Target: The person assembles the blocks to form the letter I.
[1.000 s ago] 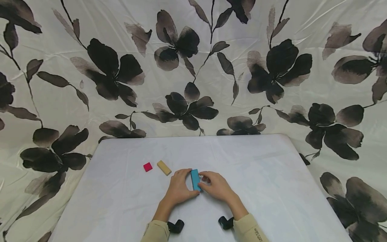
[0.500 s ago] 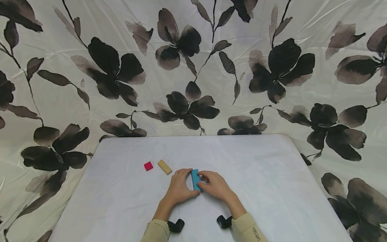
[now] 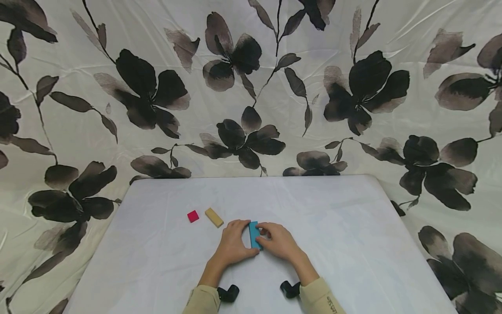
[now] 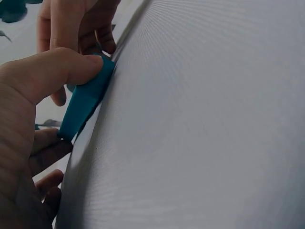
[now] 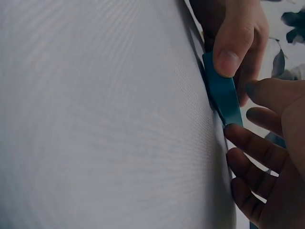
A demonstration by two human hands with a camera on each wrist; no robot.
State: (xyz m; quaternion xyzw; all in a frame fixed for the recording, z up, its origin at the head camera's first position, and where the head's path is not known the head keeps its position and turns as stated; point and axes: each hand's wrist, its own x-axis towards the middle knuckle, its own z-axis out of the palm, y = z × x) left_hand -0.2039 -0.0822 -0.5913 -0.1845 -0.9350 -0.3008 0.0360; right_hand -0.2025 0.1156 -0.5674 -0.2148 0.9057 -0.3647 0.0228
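A blue rectangular block (image 3: 254, 234) stands between both hands, close over the white tabletop. My left hand (image 3: 234, 245) grips it by its two ends, thumb at the near end and fingertips at the far end. From the other side, my right hand (image 3: 283, 242) holds its thumb and bent forefinger to the block's right long side. In the left wrist view the left thumb (image 4: 78, 69) presses on the end of the block (image 4: 85, 107). In the right wrist view a right fingertip (image 5: 233, 131) lies right at the block's (image 5: 224, 93) lower end.
On the white table (image 3: 333, 226), left of the hands, lie a small red square block (image 3: 193, 216) and a yellow rectangular block (image 3: 214, 217). Black wrist cameras (image 3: 228, 293) sit by the beige sleeves (image 3: 204, 300). A floral cloth (image 3: 290, 104) hangs behind the table.
Both hands hold almost the same pose around the blue block. The whole head view shifts very slightly; the red and yellow blocks stay where they lie.
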